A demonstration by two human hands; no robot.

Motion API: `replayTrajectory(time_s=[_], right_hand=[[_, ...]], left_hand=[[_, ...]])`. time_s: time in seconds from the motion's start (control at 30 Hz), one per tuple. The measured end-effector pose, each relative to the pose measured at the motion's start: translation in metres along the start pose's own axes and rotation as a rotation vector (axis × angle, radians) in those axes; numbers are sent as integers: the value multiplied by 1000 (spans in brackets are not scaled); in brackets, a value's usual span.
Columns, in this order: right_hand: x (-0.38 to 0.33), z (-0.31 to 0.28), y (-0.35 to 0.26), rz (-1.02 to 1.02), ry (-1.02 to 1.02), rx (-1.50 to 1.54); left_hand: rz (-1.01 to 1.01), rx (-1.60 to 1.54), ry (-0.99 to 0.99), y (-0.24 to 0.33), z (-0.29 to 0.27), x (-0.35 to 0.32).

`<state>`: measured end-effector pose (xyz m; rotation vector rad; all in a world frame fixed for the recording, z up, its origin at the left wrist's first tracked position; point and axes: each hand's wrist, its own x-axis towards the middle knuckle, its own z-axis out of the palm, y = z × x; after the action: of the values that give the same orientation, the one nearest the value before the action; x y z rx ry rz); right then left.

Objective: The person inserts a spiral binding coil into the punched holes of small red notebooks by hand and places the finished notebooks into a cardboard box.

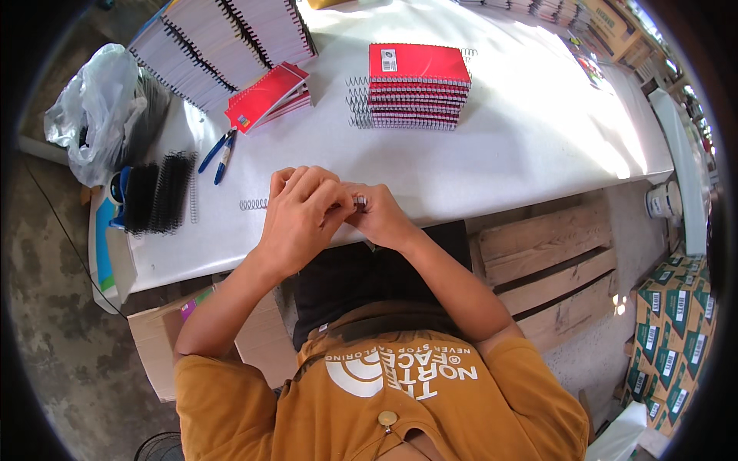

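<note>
My left hand and my right hand meet at the table's near edge, fingers bent inward. A wire coil sticks out to the left from behind my left hand. Between the hands shows a small piece of a spiral notebook, pinched by my right fingers. Most of it is hidden. My left fingers are closed at its coil, their tips partly out of sight. Beyond my hands stands a neat stack of red notebooks with loose coil ends jutting from its sides. Blue-handled pliers lie to the left.
Bundles of black coils lie at the table's left end beside a plastic bag. A few red notebooks lean near tall page stacks. Right of me are a wooden pallet and patterned boxes.
</note>
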<state>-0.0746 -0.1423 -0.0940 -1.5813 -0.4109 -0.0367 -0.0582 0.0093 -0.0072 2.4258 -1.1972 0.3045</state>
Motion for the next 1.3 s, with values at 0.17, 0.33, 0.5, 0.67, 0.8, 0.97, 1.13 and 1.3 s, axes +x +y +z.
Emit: replayTrajectory(time_s=[0.17,0.33,0.5,0.67,0.8,0.97,1.13,1.3], right_hand=[[2,0,-10,110,16,26],[0,5,-9,96,71,399],[3,-1,-12,186,-28,57],[2,1,-13,145,41,111],[2,-1,-15,163,-8,90],[-1,1,-8,95,-26,288],[0,1,-7,89,19,113],[-7,-3,-17,30,65,85]], left_hand=[[9,4,-138,7,-17,19],[-10,-92,-177,10,-15,26],[64,-127,-190,-1,-12,25],[13,-146,-301,3,-19,29],[52,-149,-253,1,-18,27],[86,-89,-232,6,-16,25],[102,32,-227,7,-16,25],[10,58,-270,15,-24,35]])
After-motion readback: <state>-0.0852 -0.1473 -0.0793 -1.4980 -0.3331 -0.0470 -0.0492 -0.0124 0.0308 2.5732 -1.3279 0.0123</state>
